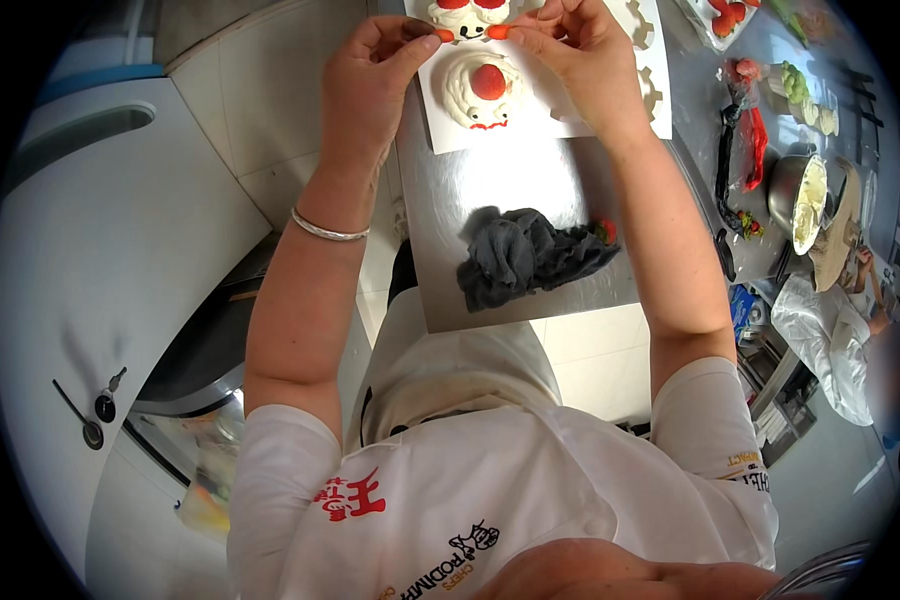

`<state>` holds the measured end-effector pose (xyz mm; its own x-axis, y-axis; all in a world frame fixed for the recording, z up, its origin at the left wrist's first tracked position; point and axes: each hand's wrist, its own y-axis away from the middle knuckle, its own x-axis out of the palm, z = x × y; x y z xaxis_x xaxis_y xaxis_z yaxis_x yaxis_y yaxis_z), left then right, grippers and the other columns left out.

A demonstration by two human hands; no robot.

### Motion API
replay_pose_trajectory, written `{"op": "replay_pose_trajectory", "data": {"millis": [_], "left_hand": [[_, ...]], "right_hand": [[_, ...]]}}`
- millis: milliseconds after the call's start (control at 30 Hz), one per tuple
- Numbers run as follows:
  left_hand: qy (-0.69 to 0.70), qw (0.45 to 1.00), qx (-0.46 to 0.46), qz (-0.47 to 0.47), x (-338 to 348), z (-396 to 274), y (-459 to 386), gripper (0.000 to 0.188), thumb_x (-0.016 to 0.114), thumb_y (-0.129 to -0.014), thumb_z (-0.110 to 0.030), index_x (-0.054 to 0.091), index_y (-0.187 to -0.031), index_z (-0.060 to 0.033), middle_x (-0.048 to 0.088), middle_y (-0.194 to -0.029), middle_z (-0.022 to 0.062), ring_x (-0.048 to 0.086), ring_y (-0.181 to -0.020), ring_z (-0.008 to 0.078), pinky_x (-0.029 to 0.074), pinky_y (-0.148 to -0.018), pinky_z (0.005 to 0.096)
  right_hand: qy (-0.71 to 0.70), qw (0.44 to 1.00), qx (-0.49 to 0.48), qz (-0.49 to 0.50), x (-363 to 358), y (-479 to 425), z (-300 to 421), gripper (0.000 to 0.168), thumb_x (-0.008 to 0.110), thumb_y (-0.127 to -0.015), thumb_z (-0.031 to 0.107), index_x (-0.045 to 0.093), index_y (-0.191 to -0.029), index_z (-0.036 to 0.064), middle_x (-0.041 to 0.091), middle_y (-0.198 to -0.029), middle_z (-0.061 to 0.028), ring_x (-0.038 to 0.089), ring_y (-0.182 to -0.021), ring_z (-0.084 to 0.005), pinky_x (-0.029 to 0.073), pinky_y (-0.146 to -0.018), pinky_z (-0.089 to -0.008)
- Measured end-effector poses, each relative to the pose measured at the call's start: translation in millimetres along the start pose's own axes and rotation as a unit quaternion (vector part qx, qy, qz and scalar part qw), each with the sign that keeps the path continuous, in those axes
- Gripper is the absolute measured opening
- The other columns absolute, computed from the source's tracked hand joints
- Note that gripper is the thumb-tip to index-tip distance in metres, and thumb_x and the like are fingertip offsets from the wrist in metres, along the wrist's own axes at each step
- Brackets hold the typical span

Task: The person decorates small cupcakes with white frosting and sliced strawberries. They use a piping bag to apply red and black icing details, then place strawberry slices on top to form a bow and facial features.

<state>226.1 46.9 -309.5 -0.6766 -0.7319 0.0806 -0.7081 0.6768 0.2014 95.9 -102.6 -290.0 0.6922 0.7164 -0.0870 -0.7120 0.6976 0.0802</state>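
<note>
Both hands meet a small cream cake [466,16] at the top of the view, decorated with strawberry pieces and a dark drawn smile. Between finger and thumb, my left hand [379,64] pinches a red strawberry piece [444,35] against the cake's left side. My right hand [581,56] grips another strawberry piece [499,32] at its right side. Just below is a second cream cake [454,86], topped with a strawberry half [488,82] and bearing drawn eyes and a wavy red line. Both cakes rest on a white board [450,139] with cut-out notches.
A crumpled dark grey cloth [525,259] lies on the steel table [495,180], a strawberry [606,231] beside it. To the right are piping bags [756,146], a metal bowl of cream [791,195] and a tray of strawberries [724,22]. Another person in white [821,337] works there.
</note>
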Motion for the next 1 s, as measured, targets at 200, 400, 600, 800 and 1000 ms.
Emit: {"op": "replay_pose_trajectory", "data": {"millis": [200,400,600,800,1000], "left_hand": [[0.014,1.0,-0.002,0.003,1,0,0,0.015,0.071,-0.088,-0.007,0.068,-0.102,-0.0027,0.071,-0.099,0.0034,0.063,-0.094,0.0091,0.048,-0.089,0.0232],[0.021,1.0,0.002,0.007,3,1,-1,0.015,0.07,-0.089,-0.007,0.068,-0.103,-0.0026,0.071,-0.099,0.0039,0.063,-0.094,0.0094,0.048,-0.089,0.0233],[0.026,1.0,-0.004,0.007,0,7,-4,0.014,0.07,-0.089,-0.007,0.068,-0.102,-0.0028,0.071,-0.1,0.0051,0.063,-0.095,0.0104,0.048,-0.09,0.024],[0.019,1.0,-0.006,0.009,0,3,-5,0.018,0.071,-0.088,-0.009,0.067,-0.104,-0.0013,0.071,-0.1,0.0054,0.063,-0.094,0.0114,0.048,-0.089,0.0248],[-0.009,0.999,-0.029,-0.022,4,-11,4,0.015,0.07,-0.088,-0.005,0.066,-0.101,0.0002,0.067,-0.096,0.0046,0.061,-0.088,0.0102,0.048,-0.082,0.024]], "right_hand": [[-0.02,1.0,-0.005,0.008,0,0,-1,0.022,0.07,-0.087,-0.005,0.051,-0.092,0.005,0.063,-0.084,-0.003,0.06,-0.075,-0.0074,0.05,-0.067,-0.0204],[-0.035,0.999,0.001,0.016,-1,0,-2,0.022,0.069,-0.088,-0.006,0.051,-0.093,0.005,0.063,-0.085,-0.0034,0.061,-0.077,-0.0081,0.051,-0.069,-0.0207],[-0.025,1.0,-0.002,0.015,1,-1,-1,0.022,0.069,-0.088,-0.005,0.051,-0.093,0.005,0.064,-0.085,-0.0035,0.061,-0.077,-0.0081,0.051,-0.069,-0.0207],[-0.024,1.0,-0.003,0.014,2,-2,-1,0.022,0.069,-0.088,-0.005,0.051,-0.093,0.006,0.062,-0.084,-0.0012,0.058,-0.075,-0.0056,0.048,-0.066,-0.0186],[0.093,0.995,-0.037,0.005,-8,5,-13,0.015,0.073,-0.089,0.005,0.058,-0.093,0.007,0.064,-0.086,0.0022,0.056,-0.077,-0.0024,0.048,-0.067,-0.0185]]}}
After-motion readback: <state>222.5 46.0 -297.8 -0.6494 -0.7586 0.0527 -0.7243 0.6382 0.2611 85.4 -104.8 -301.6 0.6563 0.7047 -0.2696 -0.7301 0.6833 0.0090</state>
